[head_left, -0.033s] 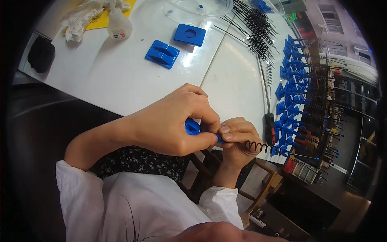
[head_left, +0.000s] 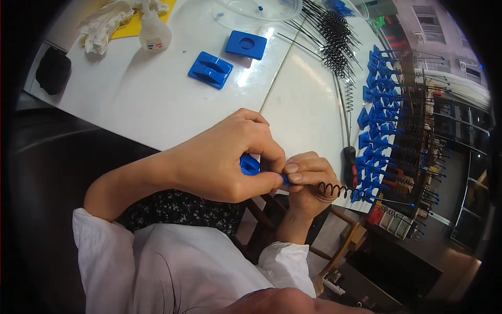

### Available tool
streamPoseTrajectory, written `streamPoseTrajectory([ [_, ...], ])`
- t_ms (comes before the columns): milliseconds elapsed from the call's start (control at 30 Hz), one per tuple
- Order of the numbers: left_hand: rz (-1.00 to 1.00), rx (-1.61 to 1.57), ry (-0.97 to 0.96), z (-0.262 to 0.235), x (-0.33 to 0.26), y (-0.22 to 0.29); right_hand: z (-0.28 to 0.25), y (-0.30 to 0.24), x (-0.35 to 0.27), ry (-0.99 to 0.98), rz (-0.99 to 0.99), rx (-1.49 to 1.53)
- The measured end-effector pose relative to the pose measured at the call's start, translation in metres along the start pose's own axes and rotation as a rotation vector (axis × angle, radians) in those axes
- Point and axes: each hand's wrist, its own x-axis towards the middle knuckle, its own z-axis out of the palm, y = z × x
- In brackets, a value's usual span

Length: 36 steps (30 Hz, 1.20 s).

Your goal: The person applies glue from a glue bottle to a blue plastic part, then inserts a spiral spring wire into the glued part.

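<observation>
Just off the table's near edge, my two hands meet with their fingertips almost touching. My left hand (head_left: 227,157) is closed around a blue plastic piece (head_left: 250,165), mostly covered by its fingers. My right hand (head_left: 312,175) pinches a narrow blue end beside the left thumb. From under the right fingers a black coil spring wire (head_left: 334,189) runs to the right, its straight part seeming to end in a small blue tip (head_left: 412,205). Whether the wire sits inside the blue piece is hidden by the fingers.
Two blue plastic bases (head_left: 210,70) lie on the white table (head_left: 172,104). Behind them stand a white squeeze bottle (head_left: 155,35) and a clear tub (head_left: 272,13). Several black coiled wires (head_left: 334,42), a screwdriver (head_left: 350,162) and a row of blue assemblies (head_left: 379,120) occupy the right side.
</observation>
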Motion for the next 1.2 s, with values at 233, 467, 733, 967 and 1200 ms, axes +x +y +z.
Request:
streamPoseTrajectory([
  [233, -0.004, -0.027, 0.025, 0.000, -0.002, -0.003, 0.000, 0.000, -0.002, 0.051, 0.039, 0.032],
  [467, 0.139, 0.108, 0.201, 0.012, 0.000, -0.003, 0.001, 0.000, -0.003, 0.106, 0.002, -0.015],
  [733, 0.143, 0.199, 0.249, 0.015, 0.000, -0.002, -0.002, 0.003, 0.000, 0.059, -0.042, -0.034],
  [967, 0.103, 0.153, 0.217, 0.012, 0.000, -0.002, 0.001, -0.001, 0.002, 0.048, -0.031, -0.065],
  [1200, 0.049, 0.094, 0.137, 0.007, 0.001, -0.002, 0.001, -0.001, 0.003, 0.032, -0.042, -0.077],
])
